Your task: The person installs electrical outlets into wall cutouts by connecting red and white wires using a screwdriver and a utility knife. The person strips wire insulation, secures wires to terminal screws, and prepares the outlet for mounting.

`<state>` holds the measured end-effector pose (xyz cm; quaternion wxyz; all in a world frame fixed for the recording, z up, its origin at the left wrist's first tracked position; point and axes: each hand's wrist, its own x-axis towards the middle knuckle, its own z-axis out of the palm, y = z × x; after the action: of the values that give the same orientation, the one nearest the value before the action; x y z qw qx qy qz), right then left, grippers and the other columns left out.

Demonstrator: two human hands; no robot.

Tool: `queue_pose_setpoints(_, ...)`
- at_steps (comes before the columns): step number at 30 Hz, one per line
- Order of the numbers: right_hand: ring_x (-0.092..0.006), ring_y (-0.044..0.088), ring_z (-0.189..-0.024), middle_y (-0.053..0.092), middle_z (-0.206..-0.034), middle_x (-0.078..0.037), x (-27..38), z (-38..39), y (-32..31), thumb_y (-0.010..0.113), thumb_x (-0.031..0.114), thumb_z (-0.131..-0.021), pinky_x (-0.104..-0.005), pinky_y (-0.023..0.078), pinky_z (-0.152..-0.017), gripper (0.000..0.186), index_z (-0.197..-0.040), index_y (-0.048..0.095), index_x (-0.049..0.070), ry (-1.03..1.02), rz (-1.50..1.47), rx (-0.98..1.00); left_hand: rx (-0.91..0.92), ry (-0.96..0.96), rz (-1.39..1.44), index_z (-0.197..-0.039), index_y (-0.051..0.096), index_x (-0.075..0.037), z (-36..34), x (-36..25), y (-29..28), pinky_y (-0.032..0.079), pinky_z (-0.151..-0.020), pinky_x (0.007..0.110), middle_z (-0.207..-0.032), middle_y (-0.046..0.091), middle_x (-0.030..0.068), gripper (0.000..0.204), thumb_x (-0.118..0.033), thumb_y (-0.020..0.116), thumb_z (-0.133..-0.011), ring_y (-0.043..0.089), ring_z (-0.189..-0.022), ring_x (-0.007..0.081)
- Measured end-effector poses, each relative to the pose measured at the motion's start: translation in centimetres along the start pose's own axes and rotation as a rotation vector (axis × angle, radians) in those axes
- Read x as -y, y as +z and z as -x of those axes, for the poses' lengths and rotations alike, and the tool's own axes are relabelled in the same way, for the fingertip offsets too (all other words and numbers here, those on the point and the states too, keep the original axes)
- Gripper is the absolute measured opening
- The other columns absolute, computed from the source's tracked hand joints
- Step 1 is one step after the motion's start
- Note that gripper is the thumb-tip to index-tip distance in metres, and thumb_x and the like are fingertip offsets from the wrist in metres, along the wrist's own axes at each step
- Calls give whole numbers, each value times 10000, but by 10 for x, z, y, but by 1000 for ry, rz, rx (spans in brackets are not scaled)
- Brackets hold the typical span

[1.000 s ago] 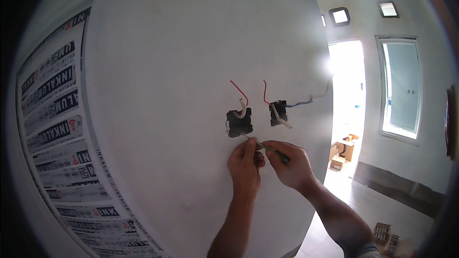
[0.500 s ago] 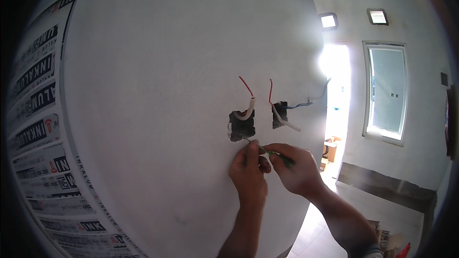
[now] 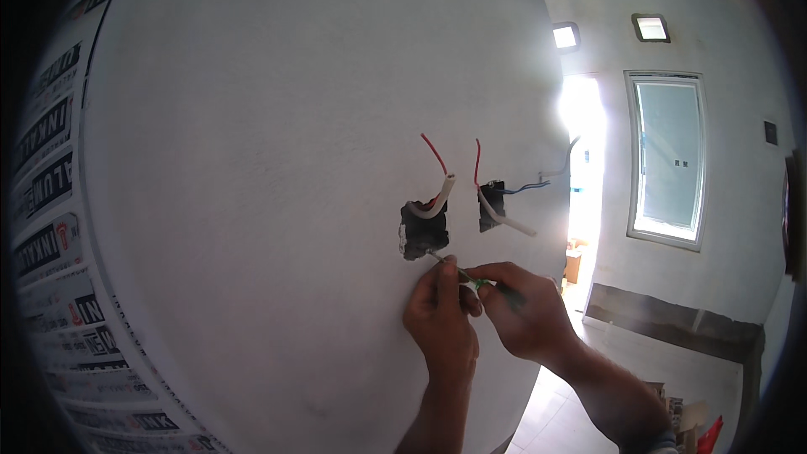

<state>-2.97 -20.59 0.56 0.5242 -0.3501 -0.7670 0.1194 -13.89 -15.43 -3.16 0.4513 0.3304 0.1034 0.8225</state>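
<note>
My right hand [image 3: 530, 307] is closed round the green handle of a screwdriver [image 3: 480, 284]. The fingers of my left hand [image 3: 441, 311] pinch its thin shaft near the tip. That tip meets the lower edge of a dark square wall box [image 3: 426, 237] with ragged plaster round it; the exact contact is too small to make out. Out of this box curls a white conduit [image 3: 440, 202] with a red wire [image 3: 434, 153] sticking up from its end. To the right, a second wall box [image 3: 493, 212] has another white conduit [image 3: 514, 224], a red wire [image 3: 477, 160] and blue wires [image 3: 525, 188].
A pale wall [image 3: 252, 202] fills the middle. Printed protective film [image 3: 50, 244] covers a surface at the left. Beyond the wall's right edge are a bright doorway [image 3: 584, 143], a framed window [image 3: 668, 160], a tiled floor [image 3: 542, 408] and cardboard boxes [image 3: 693, 416].
The view has shifted slightly, so the far room sits further left. Both hands and the screwdriver appear a little lower, and the right hand has turned slightly on the handle.
</note>
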Motion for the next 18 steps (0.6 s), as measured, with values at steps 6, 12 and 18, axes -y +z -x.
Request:
queue_pose_setpoints(6, -269, 801, -932, 788, -959, -188, -1, 0, -1, 603, 104, -1024, -355, 617, -842, 244, -1214, 668, -34, -18, 36, -11, -3, 11, 62, -1122, 700, 93, 1, 4, 2, 422, -488, 259, -828, 667, 69, 224, -116, 684, -1041, 549, -551, 111)
queue_pose_setpoints(12, -271, 804, -914, 787, -941, -195, 2, 0, -6, 605, 85, -1014, -351, 623, -818, 236, -1208, 658, -39, -55, 80, -11, 27, -8, 72, -1138, 703, 94, -1, 8, 0, 428, -492, 254, -836, 674, 70, 213, -94, 675, -1041, 555, -563, 106)
queue_pose_setpoints(18, -269, 804, -904, 783, -927, -191, -1, 0, -6, 597, 72, -1008, -346, 625, -792, 231, -1203, 647, -41, -80, 75, -14, 44, 37, 83, -1137, 704, 96, -1, 14, 0, 427, -493, 250, -824, 672, 71, 209, -87, 669, -1042, 556, -564, 102)
